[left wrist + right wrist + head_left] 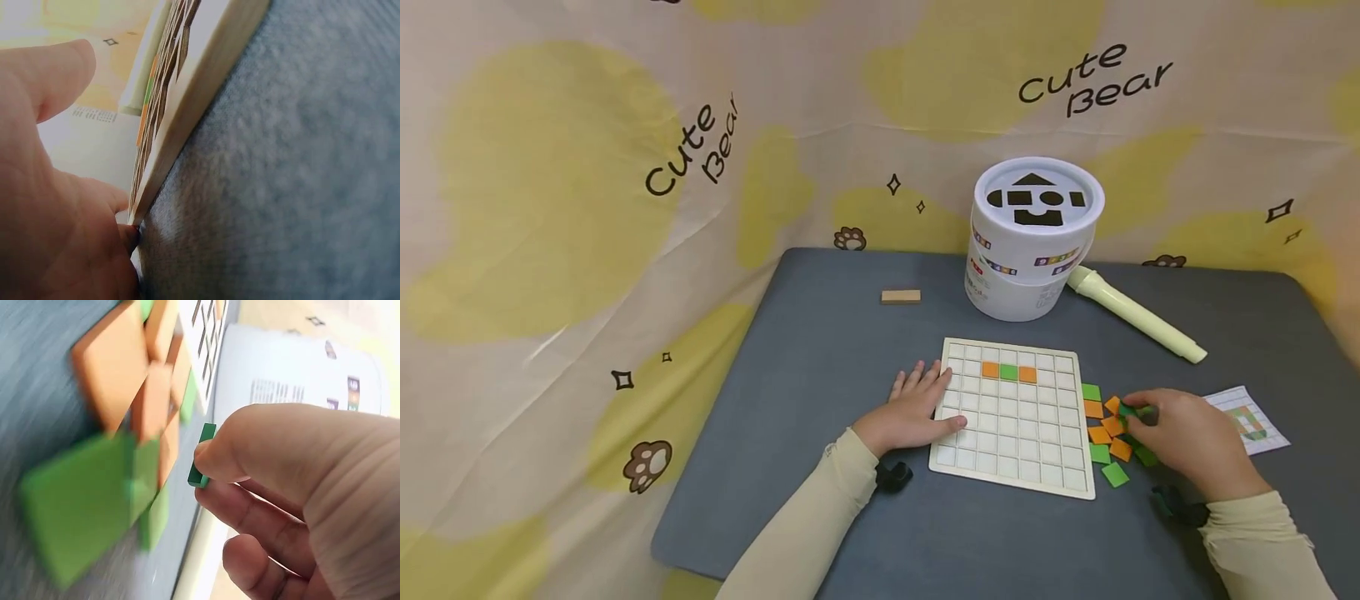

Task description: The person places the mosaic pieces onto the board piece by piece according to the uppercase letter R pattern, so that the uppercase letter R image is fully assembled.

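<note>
A white grid board point(1011, 450) lies flat on the dark table, with a short row of orange, green and orange tiles point(1009, 372) in its upper part. My left hand point(913, 410) rests at the board's left edge, fingers spread and straight, thumb over the rim. In the left wrist view the fingertips are right at the board's side point(181, 125). To the right of the board, my right hand point(1195, 433) pinches a green tile point(203, 453) between thumb and finger. Loose orange and green tiles point(1100, 435) lie scattered just beneath it.
A pattern card point(1270, 433) lies partly behind my right hand. Toward the back stand a white bucket point(1018, 287) with shaped holes in its lid, a pale yellow tube point(1138, 317) beside it, and a small wooden block point(900, 297) to the left.
</note>
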Demonstrator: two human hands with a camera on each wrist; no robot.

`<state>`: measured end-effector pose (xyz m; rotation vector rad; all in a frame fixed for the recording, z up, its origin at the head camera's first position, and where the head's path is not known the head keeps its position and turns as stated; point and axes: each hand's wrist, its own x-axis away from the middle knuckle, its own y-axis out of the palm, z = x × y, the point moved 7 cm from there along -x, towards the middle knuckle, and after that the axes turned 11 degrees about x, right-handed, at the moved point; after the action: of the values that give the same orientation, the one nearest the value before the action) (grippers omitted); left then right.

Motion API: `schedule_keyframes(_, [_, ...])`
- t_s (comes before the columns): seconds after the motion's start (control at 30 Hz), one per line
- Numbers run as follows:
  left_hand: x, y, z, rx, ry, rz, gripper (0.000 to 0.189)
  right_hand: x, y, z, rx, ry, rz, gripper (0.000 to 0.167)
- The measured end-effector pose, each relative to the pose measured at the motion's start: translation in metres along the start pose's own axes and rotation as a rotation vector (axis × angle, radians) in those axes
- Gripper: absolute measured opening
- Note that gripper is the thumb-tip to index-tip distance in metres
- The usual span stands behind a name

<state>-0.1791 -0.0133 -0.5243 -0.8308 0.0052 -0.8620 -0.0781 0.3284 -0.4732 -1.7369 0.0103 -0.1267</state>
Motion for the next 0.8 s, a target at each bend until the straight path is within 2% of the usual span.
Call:
schedule_keyframes(0.3, [0.006,-0.002,0.001,-0.027,-0.007,-0.012,0.099,-0.020,-0.001,-0.045,-0.020,-0.126,0.014,0.031])
schedule_keyframes(0.43, [0.002,0.000,0.005,-0.018,0.012,-0.026,0.099,-0.024,0.001,-0.052,-0.017,-0.134,0.018,0.029])
schedule_keyframes(0.6, [0.003,-0.001,0.000,-0.037,-0.008,-0.020,0.098,-0.037,0.005,-0.070,-0.014,-0.184,0.021,0.028])
schedule_keyframes(0.8, [0.003,0.001,-0.004,-0.032,-0.009,-0.013,0.098,-0.052,0.007,-0.081,-0.009,-0.218,0.016,0.025])
